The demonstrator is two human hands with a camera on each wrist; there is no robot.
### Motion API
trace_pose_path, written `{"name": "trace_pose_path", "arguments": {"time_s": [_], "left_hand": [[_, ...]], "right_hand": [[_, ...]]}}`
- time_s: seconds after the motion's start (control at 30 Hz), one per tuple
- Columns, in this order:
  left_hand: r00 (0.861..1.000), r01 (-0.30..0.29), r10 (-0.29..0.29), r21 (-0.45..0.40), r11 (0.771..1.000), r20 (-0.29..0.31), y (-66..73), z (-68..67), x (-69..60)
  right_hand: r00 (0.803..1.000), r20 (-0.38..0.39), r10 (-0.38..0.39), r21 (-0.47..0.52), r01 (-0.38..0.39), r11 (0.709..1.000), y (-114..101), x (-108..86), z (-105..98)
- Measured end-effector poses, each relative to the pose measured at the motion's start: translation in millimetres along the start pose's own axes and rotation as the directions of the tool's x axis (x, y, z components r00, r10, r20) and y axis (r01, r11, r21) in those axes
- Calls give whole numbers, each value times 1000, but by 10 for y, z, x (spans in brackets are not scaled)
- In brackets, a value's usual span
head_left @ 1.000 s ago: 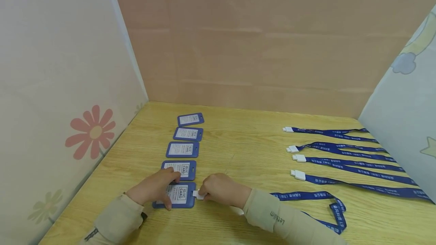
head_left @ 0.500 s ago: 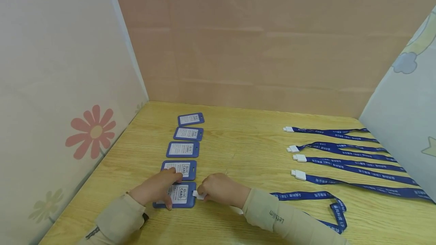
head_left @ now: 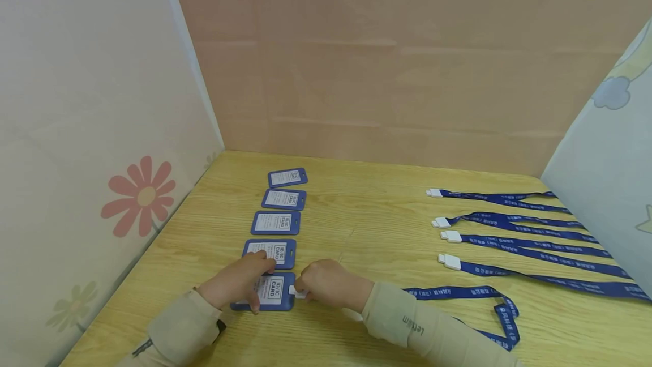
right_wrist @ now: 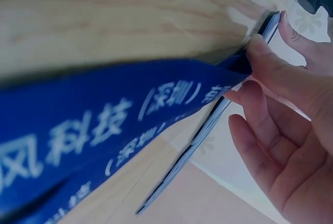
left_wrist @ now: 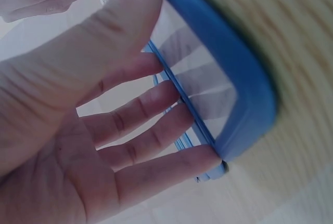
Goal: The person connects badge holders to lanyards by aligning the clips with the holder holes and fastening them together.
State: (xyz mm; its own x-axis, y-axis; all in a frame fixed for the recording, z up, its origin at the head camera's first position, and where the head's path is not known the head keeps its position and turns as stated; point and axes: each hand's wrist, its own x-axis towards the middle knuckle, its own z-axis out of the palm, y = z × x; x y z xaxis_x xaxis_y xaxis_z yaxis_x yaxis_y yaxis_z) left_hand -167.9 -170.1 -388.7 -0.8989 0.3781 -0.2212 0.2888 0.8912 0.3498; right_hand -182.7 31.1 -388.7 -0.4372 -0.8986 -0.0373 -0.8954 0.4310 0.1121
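Observation:
The nearest blue ID card holder (head_left: 275,292) lies flat on the table. My left hand (head_left: 235,281) holds it between thumb and fingers by its long edges; in the left wrist view the fingertips touch the blue frame (left_wrist: 251,107). At its slotted right end, my right hand (head_left: 333,285) pinches the white clip (head_left: 299,293) of a lanyard. The clip's tip meets the slot, though whether it is hooked through cannot be made out. In the right wrist view the printed blue lanyard (right_wrist: 130,99) runs back from the pinching thumb and finger.
More ID card holders (head_left: 277,222) lie in a column behind the held one. Several blue lanyards (head_left: 509,242) with white clips are laid out on the right. A flowered wall (head_left: 91,129) bounds the left side, a plain pinkish wall (head_left: 382,72) the back.
Both hands keep the same hold on the card holder and the clip. The head view has shifted very slightly; nothing else visibly moves.

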Motion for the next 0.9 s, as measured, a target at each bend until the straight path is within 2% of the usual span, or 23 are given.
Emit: {"name": "trace_pose_path", "arguments": {"time_s": [0.57, 0.77, 0.9], "left_hand": [[999, -49, 49, 15, 999, -10, 5, -2, -26], [1000, -22, 22, -15, 1000, 5, 10, -18, -25], [999, -33, 33, -31, 999, 6, 1, -21, -27]], "right_hand": [[1000, 28, 3, 48, -4, 999, 27, 8, -20], [1000, 24, 14, 77, -16, 997, 25, -11, -31], [1000, 24, 12, 94, -14, 995, 29, -8, -37]]}}
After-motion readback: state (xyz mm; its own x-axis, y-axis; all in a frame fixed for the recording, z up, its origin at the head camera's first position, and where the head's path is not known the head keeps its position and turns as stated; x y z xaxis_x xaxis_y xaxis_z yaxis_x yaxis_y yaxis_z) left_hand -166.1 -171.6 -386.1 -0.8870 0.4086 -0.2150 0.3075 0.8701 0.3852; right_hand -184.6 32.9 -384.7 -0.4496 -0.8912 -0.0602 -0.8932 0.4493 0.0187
